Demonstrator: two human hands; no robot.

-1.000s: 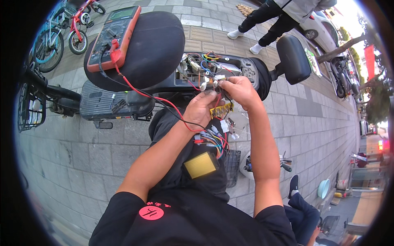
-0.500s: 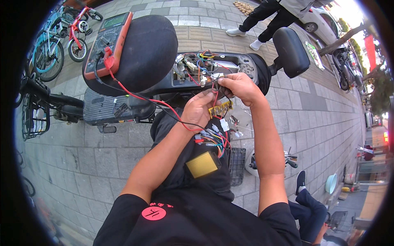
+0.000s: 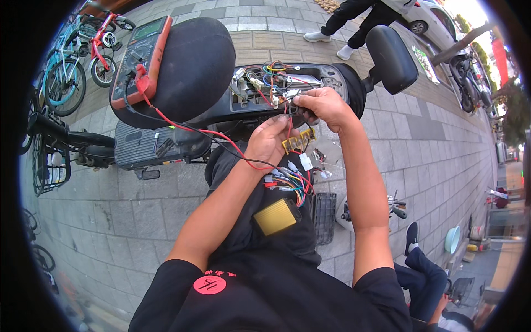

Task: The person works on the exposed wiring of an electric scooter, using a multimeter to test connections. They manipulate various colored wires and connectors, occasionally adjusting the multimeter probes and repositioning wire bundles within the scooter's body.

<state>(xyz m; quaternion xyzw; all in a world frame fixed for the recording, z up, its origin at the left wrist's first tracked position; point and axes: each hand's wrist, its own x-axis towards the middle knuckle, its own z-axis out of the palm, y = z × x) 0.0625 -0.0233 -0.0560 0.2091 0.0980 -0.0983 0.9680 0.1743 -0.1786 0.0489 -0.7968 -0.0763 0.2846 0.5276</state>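
Note:
Thin wires (image 3: 290, 117) run between my hands in front of the scooter's opened compartment (image 3: 260, 108). My left hand (image 3: 269, 139) pinches them from the left, fingertips pressed together. My right hand (image 3: 323, 108) is closed on a dark wire close to a white connector, its fingers curled. A yellow terminal strip (image 3: 298, 140) hangs just below my fingers. On my lap lies a gold controller box (image 3: 275, 217) with a bundle of coloured wires (image 3: 290, 185) and plugs. Red and black leads (image 3: 191, 128) run from an orange multimeter (image 3: 141, 62) toward my left wrist; their far ends are hidden.
The multimeter rests on the black scooter seat (image 3: 202, 66). A mirror (image 3: 390, 63) sticks out at right. Tools (image 3: 395, 207) and a black plastic tray (image 3: 323, 218) are near my right knee. One person stands (image 3: 354, 25) beyond; another sits (image 3: 426, 276) at lower right.
My view has shifted slightly. My hands stay at the wires, with the right fingers a little more curled, and the yellow terminal strip has tilted slightly.

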